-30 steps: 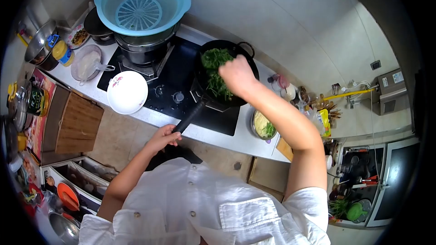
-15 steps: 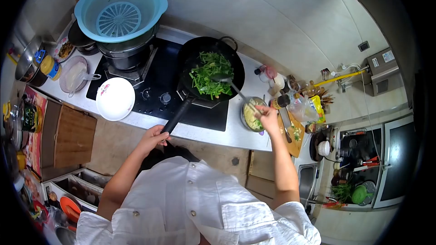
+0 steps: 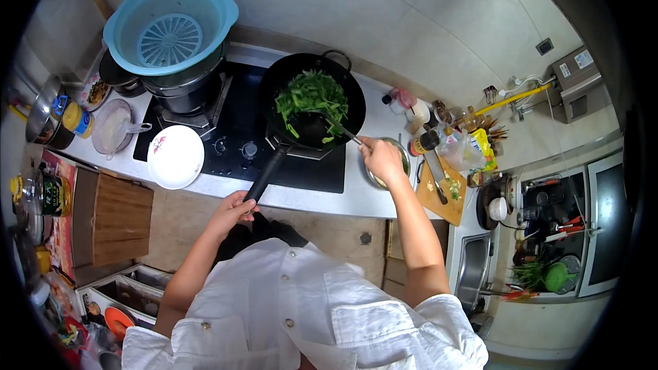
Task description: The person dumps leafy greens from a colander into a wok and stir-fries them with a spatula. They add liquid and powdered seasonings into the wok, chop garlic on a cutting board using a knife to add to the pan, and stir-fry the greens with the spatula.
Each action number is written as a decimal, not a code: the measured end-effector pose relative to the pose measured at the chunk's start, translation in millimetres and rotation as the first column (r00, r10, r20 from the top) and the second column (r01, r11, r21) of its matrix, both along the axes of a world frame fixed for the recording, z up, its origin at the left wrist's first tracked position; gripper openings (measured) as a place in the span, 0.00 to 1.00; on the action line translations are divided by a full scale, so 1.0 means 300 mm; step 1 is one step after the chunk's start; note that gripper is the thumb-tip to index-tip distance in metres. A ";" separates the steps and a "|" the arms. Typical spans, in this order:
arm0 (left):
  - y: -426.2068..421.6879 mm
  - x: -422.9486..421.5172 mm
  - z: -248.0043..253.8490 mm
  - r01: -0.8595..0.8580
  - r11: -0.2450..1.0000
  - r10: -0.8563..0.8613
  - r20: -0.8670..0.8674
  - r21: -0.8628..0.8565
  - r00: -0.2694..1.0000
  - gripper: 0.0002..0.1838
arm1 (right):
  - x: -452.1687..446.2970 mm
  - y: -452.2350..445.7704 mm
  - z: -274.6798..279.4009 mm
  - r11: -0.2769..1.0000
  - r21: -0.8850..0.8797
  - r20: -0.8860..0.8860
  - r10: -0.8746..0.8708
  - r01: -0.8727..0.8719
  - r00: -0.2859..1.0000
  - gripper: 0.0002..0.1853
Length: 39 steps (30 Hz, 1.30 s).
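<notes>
A black wok stands on the right burner, with chopped leafy greens heaped toward its far side. My left hand is closed around the end of the wok's long black handle. In my right hand is the handle of a metal spatula, which slants over the wok's near right rim. The spatula's head lies low in the pan, at the near edge of the greens, and is mostly hidden. Below my right hand, a metal bowl is partly covered by it.
Left of the wok are a white plate at the counter edge and a blue basin on a steel pot. Rightward are a cutting board with a knife, bottles, a plastic bag and a sink.
My right hand has moved left and up, pushing the spatula lower into the pan. The greens have shifted toward the far side, baring the wok's near bottom. My left hand keeps its hold.
</notes>
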<state>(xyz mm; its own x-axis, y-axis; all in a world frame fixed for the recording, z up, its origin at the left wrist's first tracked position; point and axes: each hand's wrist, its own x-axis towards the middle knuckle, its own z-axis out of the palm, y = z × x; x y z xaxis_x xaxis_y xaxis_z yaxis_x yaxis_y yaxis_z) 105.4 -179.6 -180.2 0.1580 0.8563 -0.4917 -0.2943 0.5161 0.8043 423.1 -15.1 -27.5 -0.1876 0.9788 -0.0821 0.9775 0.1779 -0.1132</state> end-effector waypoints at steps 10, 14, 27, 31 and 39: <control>0.006 0.008 0.002 0.014 1.000 -0.014 -0.055 -0.007 0.998 0.17 | -0.120 0.065 -0.192 0.952 0.306 -0.126 0.023 0.016 0.992 0.15; 0.003 -0.003 0.016 0.036 0.999 -0.036 -0.054 -0.005 0.998 0.19 | -0.093 -0.143 -0.241 0.944 0.289 0.078 0.141 -0.158 0.987 0.17; 0.003 0.003 0.002 0.022 1.000 -0.023 -0.031 -0.019 0.999 0.19 | -0.073 -0.099 -0.107 0.971 0.136 -0.079 0.208 -0.196 0.975 0.15; -0.002 0.010 0.009 -0.002 1.000 0.001 -0.036 -0.030 0.999 0.19 | -0.133 -0.071 0.035 0.977 0.201 -0.135 0.092 -0.064 0.987 0.14; 0.010 -0.001 0.019 0.044 0.999 -0.044 -0.040 0.005 0.998 0.17 | -0.147 -0.049 -0.186 0.974 0.181 -0.133 0.164 -0.138 0.977 0.16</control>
<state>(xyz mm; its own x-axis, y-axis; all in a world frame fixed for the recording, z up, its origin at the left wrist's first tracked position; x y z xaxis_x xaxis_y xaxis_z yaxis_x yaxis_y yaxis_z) 105.3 -176.5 -174.4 0.1761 0.8519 -0.4933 -0.2387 0.5231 0.8182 378.8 -29.9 -83.4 -0.3318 0.9354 0.1224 0.9128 0.3510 -0.2086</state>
